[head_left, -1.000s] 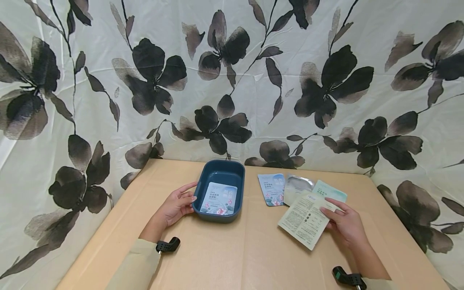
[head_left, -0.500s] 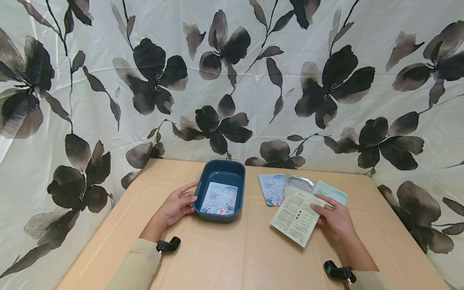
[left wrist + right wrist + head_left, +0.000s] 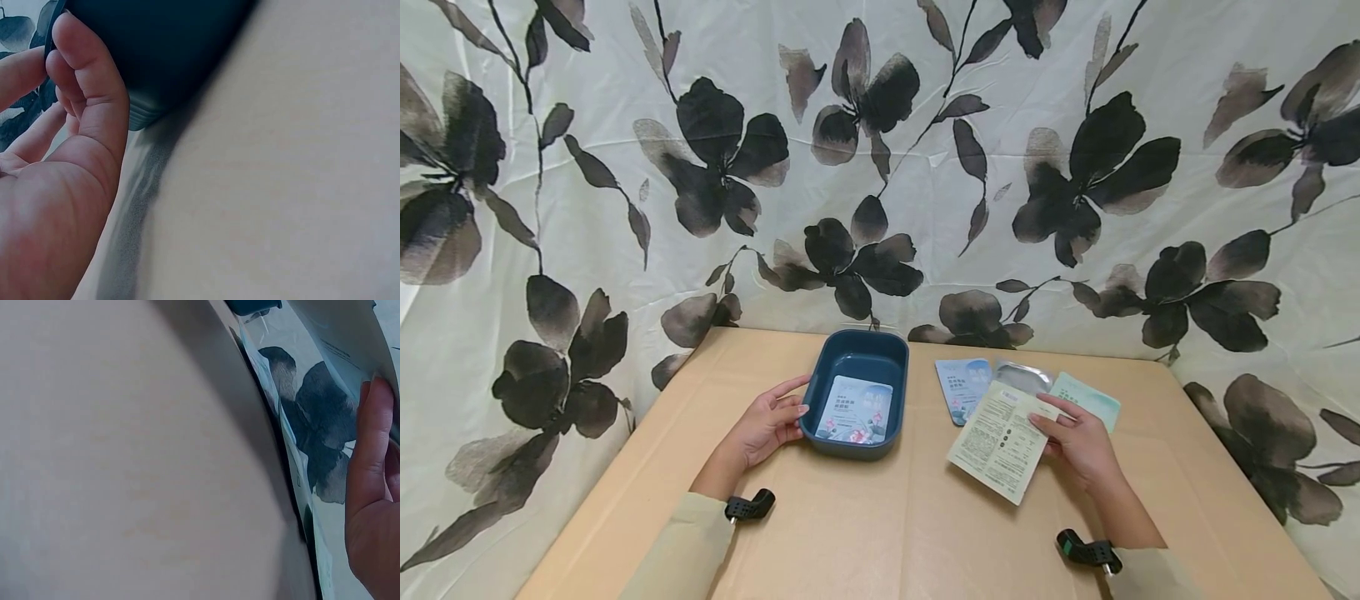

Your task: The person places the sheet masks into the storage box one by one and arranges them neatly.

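In the head view, a dark blue rectangular container [image 3: 856,452] stands on the table with a light blue flower-printed packet [image 3: 854,408] lying inside. My left hand [image 3: 769,427] holds its left side, thumb and fingers at the rim; the left wrist view shows them close up against the container's wall [image 3: 156,56]. On the right, my right hand [image 3: 1081,442] pinches a pale green printed packet [image 3: 1003,442] by its right edge, thumb on top. This packet is tilted above the table, partly covering a silvery packet [image 3: 1024,377] behind it.
A second light blue packet [image 3: 962,387] and a mint green packet [image 3: 1086,400] lie at the right rear of the tan table [image 3: 865,533]. Behind the table hangs a white curtain [image 3: 955,250] with dark flowers.
My right hand has moved left with the pale green packet, which now overlaps the light blue packet's corner and uncovers more of the mint green one. My left hand and the container stay put.
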The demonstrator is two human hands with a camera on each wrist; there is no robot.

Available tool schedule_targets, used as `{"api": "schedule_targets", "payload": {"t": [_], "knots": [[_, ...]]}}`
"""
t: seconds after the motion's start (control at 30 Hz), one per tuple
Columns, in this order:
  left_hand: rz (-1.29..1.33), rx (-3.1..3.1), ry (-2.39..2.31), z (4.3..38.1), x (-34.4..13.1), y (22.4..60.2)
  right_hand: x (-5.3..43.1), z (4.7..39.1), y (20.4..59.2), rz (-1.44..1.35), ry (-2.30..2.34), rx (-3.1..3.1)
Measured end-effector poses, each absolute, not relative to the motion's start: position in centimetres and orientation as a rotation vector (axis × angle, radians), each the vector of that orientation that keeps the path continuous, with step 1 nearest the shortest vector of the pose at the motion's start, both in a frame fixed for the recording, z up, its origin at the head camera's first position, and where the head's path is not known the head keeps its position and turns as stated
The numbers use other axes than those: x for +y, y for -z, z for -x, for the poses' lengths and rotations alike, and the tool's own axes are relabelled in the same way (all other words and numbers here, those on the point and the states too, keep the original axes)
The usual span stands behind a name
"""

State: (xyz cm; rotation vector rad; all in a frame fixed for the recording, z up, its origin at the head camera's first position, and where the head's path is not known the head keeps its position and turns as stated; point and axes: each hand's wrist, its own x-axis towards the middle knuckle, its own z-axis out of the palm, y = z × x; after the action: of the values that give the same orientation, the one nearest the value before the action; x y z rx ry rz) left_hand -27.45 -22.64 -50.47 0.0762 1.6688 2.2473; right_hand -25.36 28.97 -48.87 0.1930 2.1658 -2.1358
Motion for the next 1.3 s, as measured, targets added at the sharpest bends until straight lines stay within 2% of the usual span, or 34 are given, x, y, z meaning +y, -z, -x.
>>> {"api": "schedule_targets", "payload": {"t": [0.8,1.3], "knots": [[-0.067,1.692,-2.242,27.4,-22.2,50.2,25.5,28.4,48.3,0.020,2.216,2.039],[-0.099,1.689,-2.222,27.1,-22.7,50.1,22.1,28.9,47.3,0.061,2.243,1.935]]}}
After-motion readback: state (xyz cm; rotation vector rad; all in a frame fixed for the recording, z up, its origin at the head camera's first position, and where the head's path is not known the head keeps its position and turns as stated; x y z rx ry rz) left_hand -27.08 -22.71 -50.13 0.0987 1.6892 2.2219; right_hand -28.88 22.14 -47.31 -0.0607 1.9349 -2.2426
